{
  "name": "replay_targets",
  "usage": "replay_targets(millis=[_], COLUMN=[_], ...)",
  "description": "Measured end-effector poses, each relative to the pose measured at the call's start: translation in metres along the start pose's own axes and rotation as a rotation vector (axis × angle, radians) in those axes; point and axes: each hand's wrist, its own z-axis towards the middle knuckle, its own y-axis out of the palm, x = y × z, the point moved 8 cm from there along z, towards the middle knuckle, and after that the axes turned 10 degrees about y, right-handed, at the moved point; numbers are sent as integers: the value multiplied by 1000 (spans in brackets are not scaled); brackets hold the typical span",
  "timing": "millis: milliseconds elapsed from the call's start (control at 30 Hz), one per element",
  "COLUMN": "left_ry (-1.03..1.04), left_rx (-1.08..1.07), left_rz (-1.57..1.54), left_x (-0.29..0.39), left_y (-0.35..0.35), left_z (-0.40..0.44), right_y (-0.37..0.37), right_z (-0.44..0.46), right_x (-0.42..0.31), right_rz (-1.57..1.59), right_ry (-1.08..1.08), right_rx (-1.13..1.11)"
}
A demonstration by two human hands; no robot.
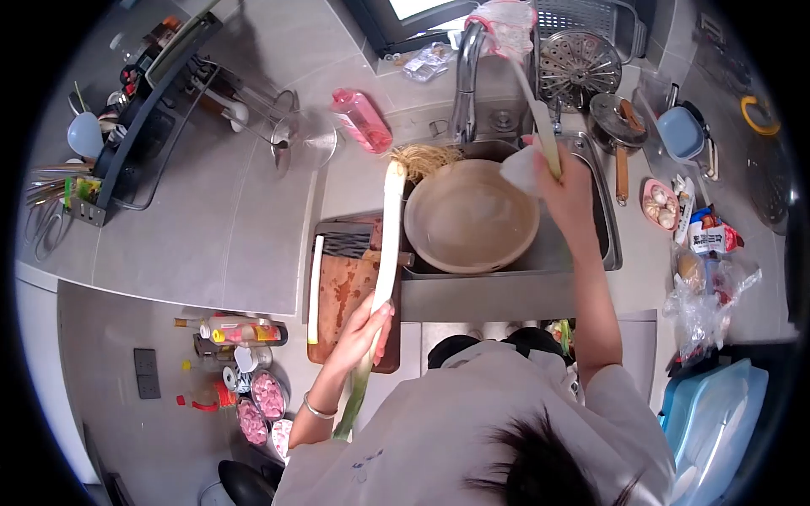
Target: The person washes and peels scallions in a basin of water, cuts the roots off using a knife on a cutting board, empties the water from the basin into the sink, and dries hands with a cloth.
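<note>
My left hand (369,329) is wrapped round a long leek (390,236), white above and green below, with its roots pointing up past the sink's left edge. In my right hand (569,190), over the sink's right side, is a long pale stalk-like thing (540,118), greenish near the fingers; its exact kind is unclear. A whitish piece (521,171) shows beside these fingers, too blurred to name. A large beige basin (472,219) holding water sits in the sink. Left of it, a wooden cutting board (346,291) carries a white leek length (316,291) and a dark-bladed knife (344,244).
The faucet (466,84) rises behind the basin, with a pink mesh cloth (502,25) near its top. A pink bottle (361,120) lies at the back left. A lidded pot (616,122) and garlic (661,205) stand right; plates of meat (268,395) stand at lower left.
</note>
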Motion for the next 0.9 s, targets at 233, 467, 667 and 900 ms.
replay_targets(millis=[233, 467, 667, 900], left_ry=[114, 21, -13, 64], left_rx=[-221, -190, -114, -26], left_rz=[-192, 26, 242, 540], left_x=[10, -1, 3, 20], left_y=[36, 49, 44, 41], left_z=[6, 11, 11, 13], right_y=[102, 88, 78, 82], right_z=[-45, -61, -49, -52], right_x=[45, 9, 3, -1], right_rz=[592, 762, 379, 69], right_ry=[477, 582, 117, -1], right_rx=[-367, -145, -31, 45])
